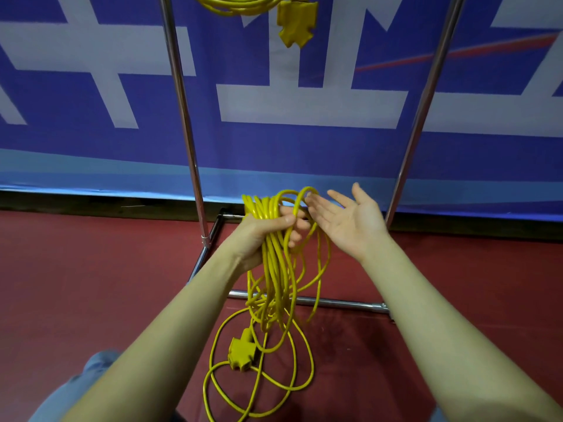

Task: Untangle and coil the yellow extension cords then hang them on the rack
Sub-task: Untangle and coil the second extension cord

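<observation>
In front of the rack (195,166), the left hand (262,236) grips a bundle of loops of the yellow cord (274,269), fingers curled round it so the turns stay gathered. The right hand (347,220) is spread flat beside the loops, palm up, holding nothing, likely ready to feed the next turn. The rest of the cord and its socket block (242,353) trail on the floor below the rack (uncoiled). Another cord (243,6) already hangs from the rack's top.
</observation>
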`<state>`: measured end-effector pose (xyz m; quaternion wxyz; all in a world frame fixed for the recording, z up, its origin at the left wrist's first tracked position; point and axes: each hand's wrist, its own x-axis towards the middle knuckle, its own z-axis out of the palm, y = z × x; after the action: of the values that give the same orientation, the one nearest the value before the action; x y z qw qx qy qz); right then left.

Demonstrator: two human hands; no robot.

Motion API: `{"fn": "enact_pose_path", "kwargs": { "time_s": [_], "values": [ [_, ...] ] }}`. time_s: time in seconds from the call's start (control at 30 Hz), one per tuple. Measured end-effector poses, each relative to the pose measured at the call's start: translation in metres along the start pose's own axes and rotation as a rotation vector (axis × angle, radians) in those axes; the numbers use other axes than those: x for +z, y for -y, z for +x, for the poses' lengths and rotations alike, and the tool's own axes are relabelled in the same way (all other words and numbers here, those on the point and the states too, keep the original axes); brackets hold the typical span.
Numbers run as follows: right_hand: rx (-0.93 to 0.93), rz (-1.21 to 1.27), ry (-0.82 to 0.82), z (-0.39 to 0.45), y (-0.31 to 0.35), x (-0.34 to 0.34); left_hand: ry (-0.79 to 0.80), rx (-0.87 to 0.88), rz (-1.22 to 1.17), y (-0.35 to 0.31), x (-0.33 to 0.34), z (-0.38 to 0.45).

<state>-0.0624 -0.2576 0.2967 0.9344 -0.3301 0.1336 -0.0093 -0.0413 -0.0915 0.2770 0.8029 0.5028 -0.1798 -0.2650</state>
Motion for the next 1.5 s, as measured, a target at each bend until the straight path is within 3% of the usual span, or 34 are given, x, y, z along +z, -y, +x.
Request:
{"fn": "enact_pose_path", "kwargs": {
  "time_s": [0.13, 0.27, 0.33, 0.43, 0.57, 0.8, 0.93, 1.07, 1.3, 1.4, 1.5],
  "values": [
    [-0.054, -0.496, 0.001, -0.003, -0.012, -0.006, -0.161, 0.123, -0.240, -0.009, 0.002, 0.005],
    [0.003, -0.981, 0.326, -0.010, -0.027, -0.007, -0.222, 0.187, -0.317, -0.015, -0.002, 0.006],
    [-0.017, -1.109, 0.382, -0.011, -0.033, -0.007, -0.234, 0.201, -0.315, -0.017, -0.005, 0.004],
    [-0.116, -1.198, 0.343, -0.011, -0.037, -0.006, -0.243, 0.183, -0.329, -0.018, -0.009, 0.003],
    [-0.114, -1.142, 0.363, -0.017, -0.035, -0.002, -0.197, 0.024, -0.207, -0.021, -0.020, -0.001],
    [-0.130, -0.587, 0.210, -0.019, -0.010, -0.003, -0.028, -0.271, 0.191, -0.005, -0.027, -0.009],
    [-0.179, -0.301, 0.165, -0.017, -0.003, -0.002, 0.075, -0.283, 0.272, 0.000, -0.024, -0.011],
    [-0.247, -0.190, 0.152, -0.013, 0.001, -0.005, 0.152, -0.236, 0.270, 0.006, -0.018, -0.009],
    [-0.235, -0.307, 0.124, -0.012, 0.003, -0.013, -0.020, -0.120, 0.190, 0.018, 0.001, -0.001],
    [-0.201, -0.638, 0.044, -0.011, -0.004, -0.020, -0.078, -0.040, 0.049, 0.012, 0.004, 0.003],
    [-0.081, -1.081, 0.208, -0.011, -0.014, -0.026, -0.143, 0.030, -0.090, 0.003, 0.003, 0.005]
  ]
}}
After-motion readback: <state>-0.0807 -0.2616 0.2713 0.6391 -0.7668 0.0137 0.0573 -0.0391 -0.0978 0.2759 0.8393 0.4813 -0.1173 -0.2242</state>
